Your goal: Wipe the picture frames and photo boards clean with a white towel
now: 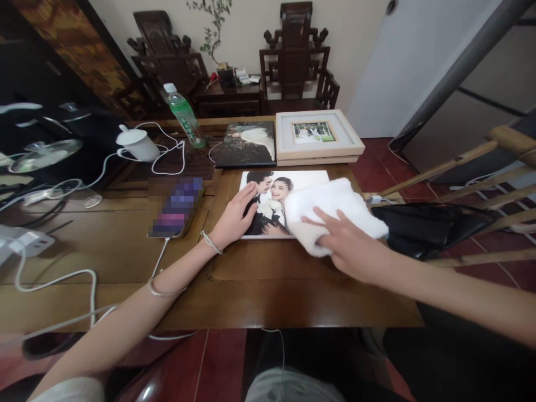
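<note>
A photo panel (pixel 268 215) with a picture of a couple lies flat on the wooden table in front of me. My left hand (pixel 238 218) rests on its left edge, fingers stretched out and holding nothing. Over the panel's right part lies a folded white towel (pixel 355 204). My right hand (pixel 343 240) grips this towel, with the thumb tucked under a fold and the fingers on top. The towel hides the panel's right side.
Behind the panel lie a dark photo board (pixel 247 142) and light wooden picture frames (pixel 320 153). A green-labelled bottle (pixel 184 114), a lidded white cup (pixel 139 145) and a phone (pixel 178 207) on a cable stand or lie to the left. The table's front edge (pixel 293 326) is near me.
</note>
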`<state>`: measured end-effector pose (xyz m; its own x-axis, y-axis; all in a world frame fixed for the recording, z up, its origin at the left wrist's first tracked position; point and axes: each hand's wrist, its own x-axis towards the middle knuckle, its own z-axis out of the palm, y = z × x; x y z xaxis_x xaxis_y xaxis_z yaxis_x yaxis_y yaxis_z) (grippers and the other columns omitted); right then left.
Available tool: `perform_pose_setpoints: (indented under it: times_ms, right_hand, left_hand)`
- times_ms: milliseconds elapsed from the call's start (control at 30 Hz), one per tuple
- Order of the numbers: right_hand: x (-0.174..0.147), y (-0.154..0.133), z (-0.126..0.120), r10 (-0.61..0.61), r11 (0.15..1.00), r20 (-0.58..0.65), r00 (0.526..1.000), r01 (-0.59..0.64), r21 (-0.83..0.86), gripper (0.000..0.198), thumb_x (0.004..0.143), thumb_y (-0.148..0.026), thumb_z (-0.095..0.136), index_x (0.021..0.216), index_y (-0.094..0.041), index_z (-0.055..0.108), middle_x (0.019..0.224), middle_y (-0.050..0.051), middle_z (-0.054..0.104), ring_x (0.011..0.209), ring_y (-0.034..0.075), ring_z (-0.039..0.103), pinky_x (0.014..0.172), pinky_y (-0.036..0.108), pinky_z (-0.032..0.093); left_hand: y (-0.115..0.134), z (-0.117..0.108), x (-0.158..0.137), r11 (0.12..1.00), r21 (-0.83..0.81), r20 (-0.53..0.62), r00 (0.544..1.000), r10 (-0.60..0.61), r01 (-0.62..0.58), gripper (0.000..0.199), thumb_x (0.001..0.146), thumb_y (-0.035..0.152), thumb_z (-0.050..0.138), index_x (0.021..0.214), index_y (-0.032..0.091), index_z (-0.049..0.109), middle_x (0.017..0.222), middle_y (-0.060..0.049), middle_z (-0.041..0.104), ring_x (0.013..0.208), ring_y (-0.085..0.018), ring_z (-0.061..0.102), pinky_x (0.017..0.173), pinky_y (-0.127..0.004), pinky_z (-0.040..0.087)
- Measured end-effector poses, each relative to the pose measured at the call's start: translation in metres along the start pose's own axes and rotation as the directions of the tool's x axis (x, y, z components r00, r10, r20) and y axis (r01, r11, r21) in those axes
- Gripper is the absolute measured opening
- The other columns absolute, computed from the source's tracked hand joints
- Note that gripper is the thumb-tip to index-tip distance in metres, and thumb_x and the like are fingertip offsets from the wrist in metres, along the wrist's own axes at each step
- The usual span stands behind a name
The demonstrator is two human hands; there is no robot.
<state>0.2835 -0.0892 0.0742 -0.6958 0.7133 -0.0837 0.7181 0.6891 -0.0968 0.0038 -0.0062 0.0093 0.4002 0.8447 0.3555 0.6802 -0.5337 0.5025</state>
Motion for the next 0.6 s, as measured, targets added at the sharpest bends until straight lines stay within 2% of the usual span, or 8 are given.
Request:
perform_pose_setpoints:
  times_ms: [133,233,300,400,500,600]
  right_hand:
    - [-0.013,-0.022,-0.007,-0.039,0.999,0.091,0.995,0.035,0.040,0.044,0.067,0.003,0.046,0.097,-0.017,0.070,0.152,0.010,0.039,0.143,0.037,0.025,0.105,0.067,0.033]
    - [-0.003,-0.015,-0.012,-0.033,0.999,0.075,0.997,0.030,0.041,0.044,0.067,0.003,0.045,0.097,-0.018,0.070,0.148,0.012,0.045,0.141,0.035,0.030,0.105,0.063,0.036]
    - [0.011,-0.001,-0.015,-0.004,1.000,0.039,0.999,0.003,0.021,0.045,0.068,0.004,0.045,0.099,-0.017,0.069,0.144,0.013,0.049,0.140,0.034,0.034,0.106,0.059,0.036]
    - [0.037,0.027,-0.018,0.083,0.996,0.012,0.997,-0.083,-0.019,0.045,0.069,0.003,0.045,0.102,-0.016,0.068,0.142,0.018,0.050,0.130,0.034,0.048,0.103,0.055,0.039]
    - [0.062,0.058,-0.023,0.139,0.990,0.017,0.990,-0.139,-0.031,0.044,0.070,0.001,0.042,0.104,-0.012,0.066,0.134,0.023,0.055,0.111,0.033,0.061,0.088,0.045,0.047]
    - [0.080,0.084,-0.028,0.155,0.986,-0.010,0.988,-0.155,-0.063,0.043,0.072,0.000,0.040,0.106,-0.011,0.065,0.113,0.020,0.066,0.096,0.029,0.065,0.075,0.036,0.047]
  left_hand:
    - [-0.001,0.001,0.000,1.000,-0.008,-0.007,1.000,-0.001,0.000,0.047,0.097,0.031,0.040,0.141,0.015,0.047,0.152,-0.011,0.041,0.142,-0.024,0.034,0.119,-0.046,0.027]
    - [-0.001,0.001,0.000,1.000,-0.011,-0.005,1.000,0.000,0.000,0.047,0.097,0.030,0.040,0.141,0.015,0.047,0.151,-0.012,0.041,0.142,-0.025,0.034,0.119,-0.047,0.027]
    - [-0.001,0.001,0.000,1.000,-0.009,0.000,1.000,-0.002,0.002,0.048,0.097,0.030,0.039,0.141,0.014,0.047,0.151,-0.013,0.040,0.142,-0.026,0.034,0.119,-0.047,0.026]
    - [-0.001,0.000,0.000,1.000,-0.005,0.002,1.000,0.000,0.000,0.048,0.097,0.030,0.039,0.141,0.014,0.047,0.151,-0.013,0.041,0.142,-0.026,0.034,0.119,-0.047,0.026]
    - [0.000,0.000,0.000,1.000,0.003,0.006,1.000,0.001,-0.001,0.048,0.097,0.029,0.039,0.141,0.014,0.047,0.151,-0.013,0.041,0.142,-0.025,0.034,0.119,-0.047,0.026]
    - [0.000,0.000,0.001,1.000,0.001,0.005,1.000,-0.005,0.005,0.048,0.097,0.030,0.039,0.141,0.013,0.047,0.151,-0.013,0.040,0.142,-0.025,0.034,0.119,-0.046,0.027]
